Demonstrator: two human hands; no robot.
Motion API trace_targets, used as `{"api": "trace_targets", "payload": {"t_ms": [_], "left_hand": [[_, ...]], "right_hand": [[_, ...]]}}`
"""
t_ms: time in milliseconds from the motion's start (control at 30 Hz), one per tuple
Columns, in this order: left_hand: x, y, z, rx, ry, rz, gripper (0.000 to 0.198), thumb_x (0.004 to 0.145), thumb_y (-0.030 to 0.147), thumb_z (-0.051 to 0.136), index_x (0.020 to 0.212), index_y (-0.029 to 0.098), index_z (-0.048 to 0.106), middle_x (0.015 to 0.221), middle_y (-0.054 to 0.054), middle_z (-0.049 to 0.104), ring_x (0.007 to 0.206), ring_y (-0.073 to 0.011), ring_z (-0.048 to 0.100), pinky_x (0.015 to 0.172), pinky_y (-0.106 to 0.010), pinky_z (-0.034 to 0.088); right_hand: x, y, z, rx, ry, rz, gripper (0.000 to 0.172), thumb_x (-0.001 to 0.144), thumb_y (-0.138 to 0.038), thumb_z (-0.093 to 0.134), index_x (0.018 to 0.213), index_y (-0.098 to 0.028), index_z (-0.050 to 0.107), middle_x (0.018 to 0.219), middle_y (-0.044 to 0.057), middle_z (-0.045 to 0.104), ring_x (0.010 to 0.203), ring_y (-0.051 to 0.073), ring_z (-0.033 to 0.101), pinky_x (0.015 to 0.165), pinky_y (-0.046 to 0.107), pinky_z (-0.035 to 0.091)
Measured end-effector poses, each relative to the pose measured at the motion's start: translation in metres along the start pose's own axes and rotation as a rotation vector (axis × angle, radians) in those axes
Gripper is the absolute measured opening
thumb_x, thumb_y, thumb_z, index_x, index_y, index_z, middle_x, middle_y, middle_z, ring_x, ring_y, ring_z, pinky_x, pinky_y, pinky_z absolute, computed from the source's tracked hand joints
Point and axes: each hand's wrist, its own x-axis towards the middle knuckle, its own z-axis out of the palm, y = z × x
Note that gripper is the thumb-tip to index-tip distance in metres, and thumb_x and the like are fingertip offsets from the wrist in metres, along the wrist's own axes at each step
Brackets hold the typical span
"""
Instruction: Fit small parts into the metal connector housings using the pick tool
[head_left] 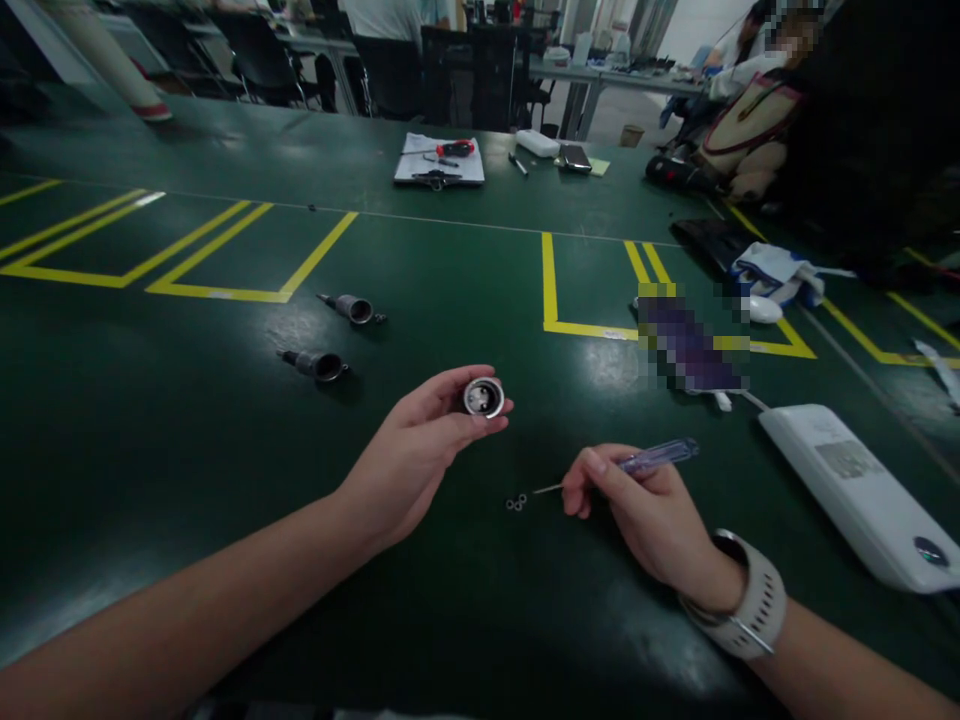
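Observation:
Between the thumb and fingers of my left hand [420, 440] is a round metal connector [482, 398], its open end with contacts inside facing me. My right hand [637, 500] is closed on a small screwdriver [660, 457] with a clear purplish handle, its thin shaft pointing left. Just past the shaft's tip, several tiny metal rings or nuts [516, 504] lie together on the green table [450, 620]. Farther left lie two similar metal connector shells, a nearer one [315, 366] and a farther one [354, 309], each with a small part beside its open end.
On the right are a white power bank [855, 490], a phone [686, 345] and a white-and-blue cloth [776, 272]. A clipboard [439, 172] with a red-black screwdriver [455, 149] lies at the back. Yellow tape [217, 294] marks the table. People sit beyond it.

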Motion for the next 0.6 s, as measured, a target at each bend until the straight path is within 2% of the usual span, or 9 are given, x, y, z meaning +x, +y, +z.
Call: {"api": "trace_targets", "payload": {"t_ms": [133, 300, 500, 600], "left_hand": [[0.001, -0.009, -0.002, 0.081, -0.082, -0.026, 0.041, 0.069, 0.008, 0.063, 0.109, 0.019, 0.059, 0.114, -0.006, 0.063, 0.108, -0.0223, 0.057, 0.097, -0.04, 0.044], [0.004, -0.011, -0.004, 0.146, -0.116, -0.024, 0.042, 0.069, 0.008, 0.063, 0.11, 0.019, 0.06, 0.117, -0.007, 0.062, 0.11, -0.023, 0.056, 0.096, -0.039, 0.044], [0.003, -0.011, -0.005, 0.129, -0.115, -0.044, 0.04, 0.069, 0.008, 0.063, 0.108, 0.019, 0.061, 0.114, -0.006, 0.064, 0.109, -0.021, 0.057, 0.095, -0.036, 0.045], [0.004, -0.013, -0.006, 0.13, -0.11, -0.035, 0.039, 0.07, 0.008, 0.063, 0.107, 0.02, 0.062, 0.114, -0.005, 0.064, 0.109, -0.0199, 0.057, 0.094, -0.035, 0.046]], "right_hand": [[-0.001, -0.004, 0.004, -0.089, -0.033, -0.006, 0.026, 0.086, -0.034, 0.053, 0.073, -0.016, 0.065, 0.062, 0.002, 0.061, 0.057, 0.011, 0.055, 0.053, 0.023, 0.045], [0.001, -0.01, 0.009, -0.322, -0.076, -0.112, 0.027, 0.088, -0.031, 0.049, 0.072, -0.016, 0.065, 0.064, 0.003, 0.061, 0.057, 0.012, 0.055, 0.052, 0.024, 0.045], [-0.005, -0.017, 0.013, -0.576, -0.116, -0.225, 0.026, 0.09, -0.023, 0.044, 0.07, -0.017, 0.06, 0.067, 0.003, 0.061, 0.063, 0.014, 0.056, 0.059, 0.027, 0.044], [-0.009, -0.019, 0.015, -0.657, -0.156, -0.264, 0.02, 0.089, -0.02, 0.044, 0.076, -0.017, 0.059, 0.07, 0.003, 0.061, 0.066, 0.015, 0.057, 0.062, 0.029, 0.044]]}}
